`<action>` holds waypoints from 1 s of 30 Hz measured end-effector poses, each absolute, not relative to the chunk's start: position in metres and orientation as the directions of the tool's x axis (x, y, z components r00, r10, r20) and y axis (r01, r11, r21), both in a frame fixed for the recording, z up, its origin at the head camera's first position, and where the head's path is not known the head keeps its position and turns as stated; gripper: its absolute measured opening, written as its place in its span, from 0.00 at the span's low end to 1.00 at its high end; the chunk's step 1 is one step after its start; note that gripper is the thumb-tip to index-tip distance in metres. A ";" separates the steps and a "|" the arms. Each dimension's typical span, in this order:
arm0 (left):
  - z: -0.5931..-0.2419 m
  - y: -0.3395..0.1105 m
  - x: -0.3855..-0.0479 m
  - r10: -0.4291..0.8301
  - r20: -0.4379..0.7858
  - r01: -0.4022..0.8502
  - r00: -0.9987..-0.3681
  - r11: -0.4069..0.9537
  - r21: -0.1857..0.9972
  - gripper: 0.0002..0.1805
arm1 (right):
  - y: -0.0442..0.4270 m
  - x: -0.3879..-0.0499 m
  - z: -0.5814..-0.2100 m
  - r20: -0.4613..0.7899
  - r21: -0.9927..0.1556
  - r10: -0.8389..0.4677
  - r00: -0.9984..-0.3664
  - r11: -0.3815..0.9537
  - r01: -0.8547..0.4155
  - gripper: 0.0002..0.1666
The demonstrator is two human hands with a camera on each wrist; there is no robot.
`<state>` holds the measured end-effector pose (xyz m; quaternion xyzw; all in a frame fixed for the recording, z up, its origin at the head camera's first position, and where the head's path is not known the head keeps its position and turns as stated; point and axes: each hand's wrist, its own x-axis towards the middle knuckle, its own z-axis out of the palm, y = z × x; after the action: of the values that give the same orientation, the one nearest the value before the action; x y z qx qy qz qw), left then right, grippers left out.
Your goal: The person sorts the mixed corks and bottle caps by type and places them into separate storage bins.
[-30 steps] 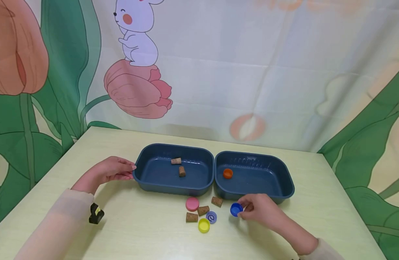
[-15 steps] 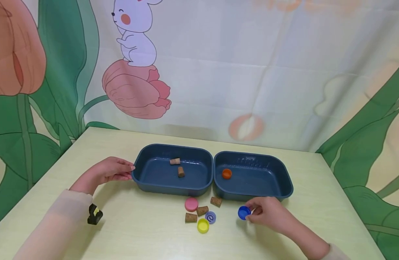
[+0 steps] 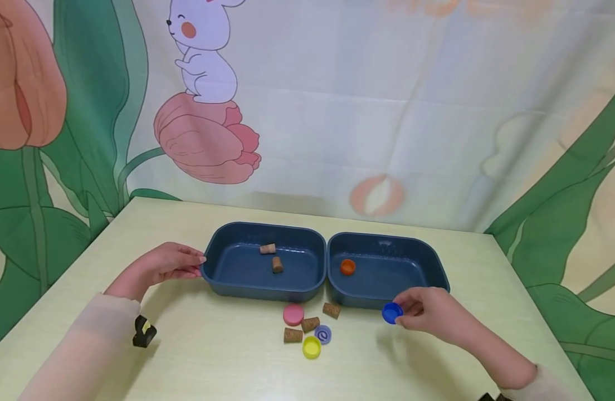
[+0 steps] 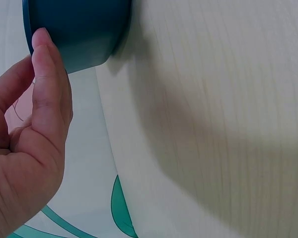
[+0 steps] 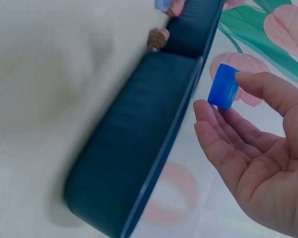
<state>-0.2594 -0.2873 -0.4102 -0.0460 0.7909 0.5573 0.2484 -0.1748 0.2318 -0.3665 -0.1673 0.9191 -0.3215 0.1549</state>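
Note:
In the head view, my left hand holds the left end of the left blue tray, thumb and fingers at its rim; the left wrist view shows the fingers against the tray's outer wall. My right hand pinches a blue cap between thumb and fingertips, raised off the table before the front wall of the right blue tray. The right wrist view shows the blue cap at the fingertips. Two corks lie in the left tray, an orange cap in the right one.
In front of the trays lie a pink cap, three corks, a purple cap and a yellow cap on the table. A printed curtain hangs behind the table.
My right hand has moved to the right and up with the blue cap, away from the loose caps and corks. My left hand has stayed at the left tray.

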 end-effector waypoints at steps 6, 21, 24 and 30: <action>-0.411 -0.289 -0.258 0.193 -0.448 -0.353 -0.873 0.383 0.854 0.27 | 0.233 -0.183 -0.353 -0.175 -0.613 -0.399 -0.900 0.759 -0.218 0.19; -0.416 -0.290 -0.262 0.188 -0.450 -0.352 -0.873 0.394 0.849 0.28 | 0.242 -0.206 -0.324 -0.172 -0.529 -0.434 -0.884 0.798 -0.289 0.21; -0.415 -0.290 -0.261 0.194 -0.448 -0.350 -0.873 0.391 0.851 0.28 | 0.243 -0.211 -0.316 -0.173 -0.513 -0.442 -0.880 0.804 -0.302 0.22; -0.413 -0.288 -0.260 0.202 -0.447 -0.349 -0.872 0.384 0.855 0.28 | 0.246 -0.224 -0.299 -0.180 -0.495 -0.463 -0.868 0.805 -0.327 0.23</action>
<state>-0.2603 -0.2882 -0.4125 -0.0465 0.7938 0.5529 0.2491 -0.2236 0.2457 -0.2988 -0.2106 0.9385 -0.2304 0.1475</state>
